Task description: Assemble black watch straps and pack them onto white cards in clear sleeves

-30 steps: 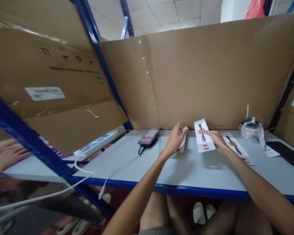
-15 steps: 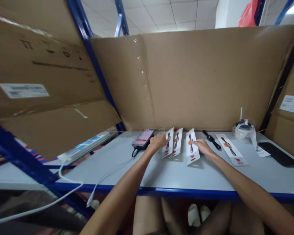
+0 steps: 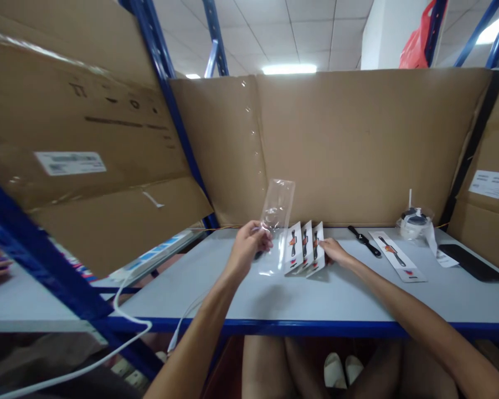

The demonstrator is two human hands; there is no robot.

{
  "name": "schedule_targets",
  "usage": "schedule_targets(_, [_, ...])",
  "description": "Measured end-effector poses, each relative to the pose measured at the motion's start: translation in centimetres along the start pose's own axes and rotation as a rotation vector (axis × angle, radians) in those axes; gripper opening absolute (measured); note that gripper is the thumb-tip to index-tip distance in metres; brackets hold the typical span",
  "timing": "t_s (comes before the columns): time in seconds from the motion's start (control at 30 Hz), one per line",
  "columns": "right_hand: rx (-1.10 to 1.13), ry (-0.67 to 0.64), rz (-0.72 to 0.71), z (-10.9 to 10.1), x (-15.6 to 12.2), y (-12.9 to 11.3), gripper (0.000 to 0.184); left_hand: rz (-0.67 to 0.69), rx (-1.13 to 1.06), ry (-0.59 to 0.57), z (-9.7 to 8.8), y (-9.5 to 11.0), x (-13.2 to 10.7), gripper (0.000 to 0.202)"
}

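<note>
A clear plastic blister cover point(image 3: 279, 202) is pinched upright in my left hand point(image 3: 249, 244), raised above the table. My right hand point(image 3: 335, 251) has its fingers closed on the right edge of a white printed card point(image 3: 317, 244). Two similar cards point(image 3: 294, 244) stand close beside it on the left, all fanned and tilted. Each shows a black strap-like item with an orange patch. The phone is mostly hidden behind my left hand and the plastic.
A black watch-like strap point(image 3: 364, 241) and a long printed card point(image 3: 396, 257) lie right of my right hand. Beyond are a wrapped white roll point(image 3: 414, 221) and a black case point(image 3: 472, 262). Cardboard point(image 3: 357, 149) walls the back; a white cable point(image 3: 135, 321) hangs at left.
My left hand has moved off the cards, slightly left and up, and now holds the clear plastic cover. The right-hand card has shifted left against the other two. The view has tilted slightly.
</note>
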State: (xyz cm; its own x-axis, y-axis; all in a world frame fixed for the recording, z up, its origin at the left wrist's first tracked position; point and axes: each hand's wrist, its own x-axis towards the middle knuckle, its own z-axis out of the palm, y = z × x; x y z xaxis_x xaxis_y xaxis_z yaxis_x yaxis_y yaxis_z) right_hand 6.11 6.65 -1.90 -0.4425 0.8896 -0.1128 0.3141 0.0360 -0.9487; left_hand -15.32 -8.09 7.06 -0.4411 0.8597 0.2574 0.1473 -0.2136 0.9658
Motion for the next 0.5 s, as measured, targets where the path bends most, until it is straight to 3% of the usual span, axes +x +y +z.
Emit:
schedule_targets(0.17, [-0.034, -0.071, 0.004, 0.2, 0.2, -1.7, 0.055, -0.303, -0.362, -0.211, 2.8, -1.8, -4.4, 0.045])
schedule_targets(0.3, [-0.268, 0.171, -0.143, -2.8, -1.9, -2.9, 0.051, -0.524, -0.632, -0.396, 5.0, -2.2, -6.4, 0.044])
schedule_targets(0.4, [-0.532, 0.436, -0.313, -5.3, -6.2, -4.8, 0.047, -0.644, -0.782, -0.523, 6.3, -2.5, -6.8, 0.056])
schedule_targets(0.5, [-0.776, 0.597, -0.481, -5.5, -14.3, -7.3, 0.04, -0.667, -0.863, -0.574, 7.8, -3.2, -6.4, 0.06])
